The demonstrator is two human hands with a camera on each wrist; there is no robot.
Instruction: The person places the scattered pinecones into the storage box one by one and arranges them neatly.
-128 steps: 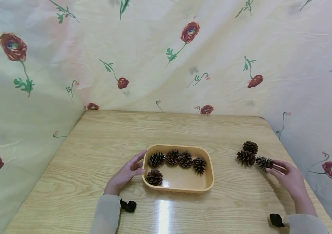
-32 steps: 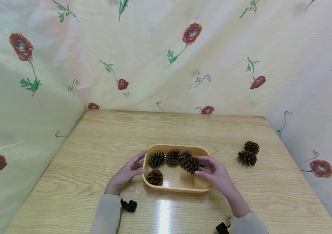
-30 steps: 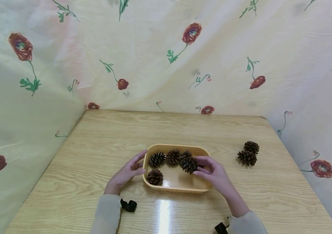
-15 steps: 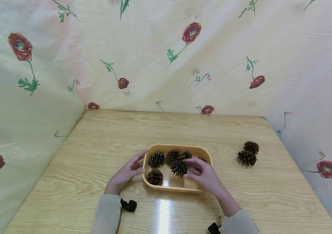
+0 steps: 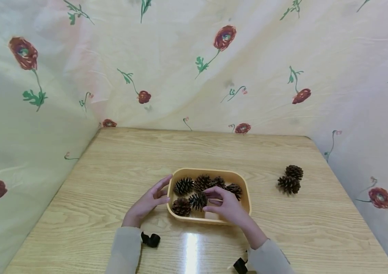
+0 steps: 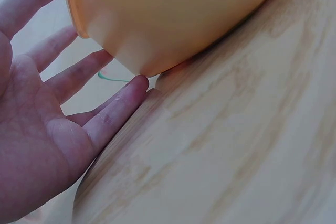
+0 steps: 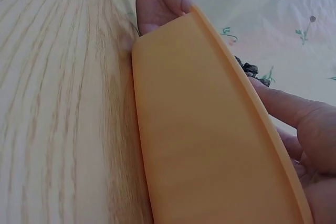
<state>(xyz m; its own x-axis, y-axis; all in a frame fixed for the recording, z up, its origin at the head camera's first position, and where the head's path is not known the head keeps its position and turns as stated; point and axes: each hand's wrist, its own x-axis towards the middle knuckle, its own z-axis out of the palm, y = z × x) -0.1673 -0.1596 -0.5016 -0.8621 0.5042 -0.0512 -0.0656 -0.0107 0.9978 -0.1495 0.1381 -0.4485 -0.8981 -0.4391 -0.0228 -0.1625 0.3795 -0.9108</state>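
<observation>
A yellow rectangular tray (image 5: 213, 171) with rounded corners stands on the table. My right hand (image 5: 226, 205) pinches a dark pine cone (image 5: 197, 201) between thumb and fingers, low inside the tray, right beside the front-left pine cone (image 5: 181, 207). Whether the held cone touches the tray floor, I cannot tell. Along the tray's back wall lie several others, from a left pine cone (image 5: 183, 186) to a right pine cone (image 5: 234, 190). My left hand (image 5: 150, 201) touches the tray's left end with spread, fairly straight fingers (image 6: 123, 103). In the right wrist view the tray wall (image 7: 205, 129) hides most of the cones.
Two pine cones sit together on the table's right side, a rear pine cone (image 5: 294, 172) and a front pine cone (image 5: 288, 185). The wooden table (image 5: 118, 160) meets a flower-printed cloth (image 5: 166, 68) at its back and sides.
My right hand has brought a pine cone from the right-hand group into the tray and moved it left, beside the front-left cone. The left hand has stayed at the tray's left end.
</observation>
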